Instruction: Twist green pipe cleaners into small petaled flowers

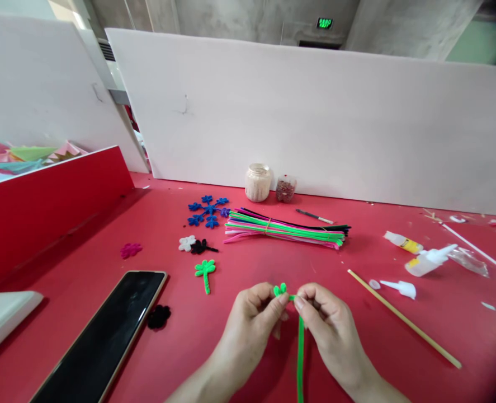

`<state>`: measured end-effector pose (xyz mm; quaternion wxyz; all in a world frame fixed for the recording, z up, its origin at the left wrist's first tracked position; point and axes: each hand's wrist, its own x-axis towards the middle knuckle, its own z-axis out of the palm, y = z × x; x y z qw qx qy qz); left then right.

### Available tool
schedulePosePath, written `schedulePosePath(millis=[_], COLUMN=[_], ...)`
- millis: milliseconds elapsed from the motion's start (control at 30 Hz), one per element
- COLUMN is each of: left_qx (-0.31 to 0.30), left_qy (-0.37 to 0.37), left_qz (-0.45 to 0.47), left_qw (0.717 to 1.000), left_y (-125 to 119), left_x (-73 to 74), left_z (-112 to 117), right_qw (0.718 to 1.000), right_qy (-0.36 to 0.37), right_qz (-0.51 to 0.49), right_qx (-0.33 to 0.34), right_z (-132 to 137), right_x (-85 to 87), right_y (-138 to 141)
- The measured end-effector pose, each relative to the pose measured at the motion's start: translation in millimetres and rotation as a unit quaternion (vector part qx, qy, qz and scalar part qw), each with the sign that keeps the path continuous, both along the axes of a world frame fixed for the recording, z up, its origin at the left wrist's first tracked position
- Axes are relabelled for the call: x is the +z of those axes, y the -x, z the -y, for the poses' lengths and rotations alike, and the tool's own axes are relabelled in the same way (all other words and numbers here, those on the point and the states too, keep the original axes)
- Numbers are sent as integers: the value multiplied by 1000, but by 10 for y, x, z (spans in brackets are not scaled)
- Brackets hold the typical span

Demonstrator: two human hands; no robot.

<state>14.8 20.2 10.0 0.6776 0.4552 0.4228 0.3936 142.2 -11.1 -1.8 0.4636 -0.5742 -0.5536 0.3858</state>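
L hand (254,318) & R hand (331,322) pinch green pipe cleaner (301,341); prob. part-done: approx. 2 loops (280,290) made, long tail (300,369) unlooped.

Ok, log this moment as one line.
left hand: pinches green pipe cleaner near loops | right hand: pinches it farther along | ahead: banded bundle
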Motion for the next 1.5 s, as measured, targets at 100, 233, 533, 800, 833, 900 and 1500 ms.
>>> schedulePosePath(millis=[100, 233, 533, 800, 833, 900, 1500], left_qx=[9, 8, 9, -12, -18, -29, -89], left_qy=[0, -20, -86, -103, -100, -90, -82], left_qz=[10, 20, -8, -34, -34, -39, -64], left_qw=[1000, 1000, 996, 994, 994, 995, 991], left_y=[-17, -41, -55, -9, -1, 13, 55], left_x=[-27, -54, -114, -57, -44, -24, 39], left_z=[21, 28, 81, 37, 31, 19, 24], right_qw=[999, 997, 997, 1000, 1000, 1000, 997], right_qy=[20, 39, 46, -16, -14, -6, -46], right_qz=[-34, -67, -67, 10, 5, -7, -58], right_qx=[-1, 6, 6, 20, 24, 30, 18], right_z=[17, 29, 9, -7, -7, -8, 10], right_x=[-26, -28, 29, -29, -32, -34, -32], right_y=[13, 20, 45, -49, -59, -74, -63])
